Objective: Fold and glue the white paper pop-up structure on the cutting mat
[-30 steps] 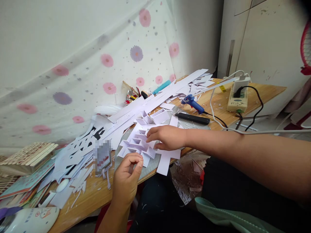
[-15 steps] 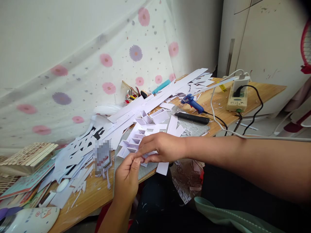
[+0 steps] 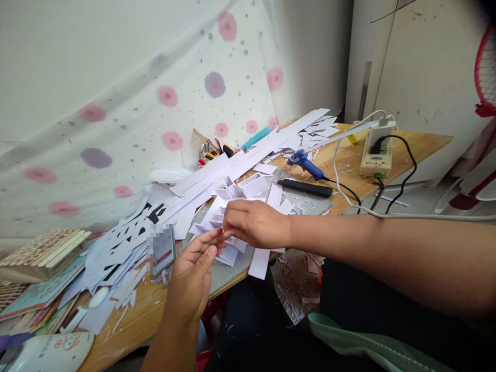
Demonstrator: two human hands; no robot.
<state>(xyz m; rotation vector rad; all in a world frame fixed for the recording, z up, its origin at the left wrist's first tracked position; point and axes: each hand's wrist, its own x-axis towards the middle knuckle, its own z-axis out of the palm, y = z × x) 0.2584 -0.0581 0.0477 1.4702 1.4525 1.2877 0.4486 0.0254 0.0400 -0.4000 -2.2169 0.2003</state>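
Clock read from where the hands meet, twelve pointing away from the person.

1. Left hand (image 3: 191, 271): half open, thumb apart from fingers, tips close to the other hand's. No hold visible.
2. Right hand (image 3: 256, 223): fingers curled inward; whether they pinch anything, I cannot tell.
3. White paper strip (image 3: 259, 264), four o'clock: seems to jut past the counter (image 3: 151, 297); a sleeve or knee could knock it off.
4. White card compartments (image 3: 213, 213), on the grey cutting mat (image 3: 225, 275) under and beyond the hands: thin upright walls, likely to bend if a wrist drops.
5. Black-handled tool (image 3: 305, 188), two o'clock: blade, if any, not made out; a careless reach could nick.
6. Blue glue gun (image 3: 305, 164), between one and two: possibly hot; loose scraps near its nozzle might stick.
7. White cable (image 3: 437, 217), three o'clock, along the forearm: a snag could tug the power strip (image 3: 375, 160).
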